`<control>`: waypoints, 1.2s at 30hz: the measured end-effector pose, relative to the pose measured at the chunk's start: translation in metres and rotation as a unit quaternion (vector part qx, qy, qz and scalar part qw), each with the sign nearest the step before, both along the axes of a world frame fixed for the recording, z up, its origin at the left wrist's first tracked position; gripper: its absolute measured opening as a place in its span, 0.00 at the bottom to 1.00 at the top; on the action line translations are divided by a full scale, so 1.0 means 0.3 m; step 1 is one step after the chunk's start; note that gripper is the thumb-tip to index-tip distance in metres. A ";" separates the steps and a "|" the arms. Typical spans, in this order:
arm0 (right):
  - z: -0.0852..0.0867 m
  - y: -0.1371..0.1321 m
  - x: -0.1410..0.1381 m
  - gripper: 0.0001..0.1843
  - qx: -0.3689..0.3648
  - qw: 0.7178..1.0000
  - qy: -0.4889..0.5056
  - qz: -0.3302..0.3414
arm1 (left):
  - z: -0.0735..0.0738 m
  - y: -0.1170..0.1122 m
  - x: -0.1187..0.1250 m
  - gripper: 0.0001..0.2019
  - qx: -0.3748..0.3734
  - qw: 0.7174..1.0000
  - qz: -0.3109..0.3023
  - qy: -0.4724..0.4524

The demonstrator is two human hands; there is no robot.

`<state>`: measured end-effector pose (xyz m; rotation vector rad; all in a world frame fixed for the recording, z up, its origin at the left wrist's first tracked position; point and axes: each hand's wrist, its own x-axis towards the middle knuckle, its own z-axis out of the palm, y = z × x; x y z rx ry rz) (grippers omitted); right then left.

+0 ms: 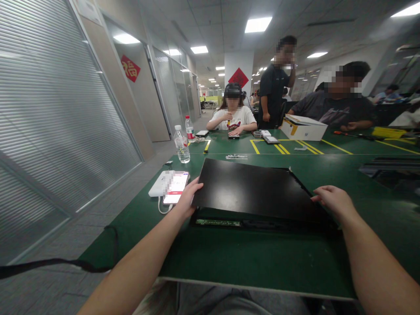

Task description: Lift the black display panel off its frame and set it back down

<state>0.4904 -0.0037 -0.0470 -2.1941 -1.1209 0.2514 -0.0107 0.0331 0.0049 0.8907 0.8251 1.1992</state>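
Note:
A flat black screen panel [247, 186] is tilted over a dark frame on the green table, its near-left side raised. Below the panel's near edge, a strip of green circuit board [218, 223] shows inside the dark frame [272, 226]. My left hand [190, 197] grips the panel's left edge, thumb on top and the other fingers mostly hidden. At the right edge, my right hand [333, 201] has its fingers bent together, fingertips against the panel's rim. Whether they also catch the frame is unclear.
A phone [176, 186] cabled to a white power bank [159, 183] lies left. Two water bottles [182, 144] stand behind. Dark flat panels [393, 170] lie far right. Across the green table [256, 258] are a white box [304, 127] and several people.

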 end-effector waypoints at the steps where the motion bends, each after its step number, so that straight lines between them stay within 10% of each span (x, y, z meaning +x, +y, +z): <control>1: 0.011 -0.003 -0.008 0.10 -0.002 1.000 0.021 -0.013 | 0.000 -0.001 0.001 0.32 -0.001 1.000 -0.001 0.001; 9: 0.078 -0.022 -0.061 0.06 -0.037 0.997 0.059 -0.042 | -0.013 0.005 0.005 0.30 -0.005 1.000 0.002 0.012; 36: 0.024 -0.002 -0.046 0.14 -0.035 0.997 -0.060 -0.028 | -0.076 0.045 0.006 0.25 -0.041 0.998 0.049 0.014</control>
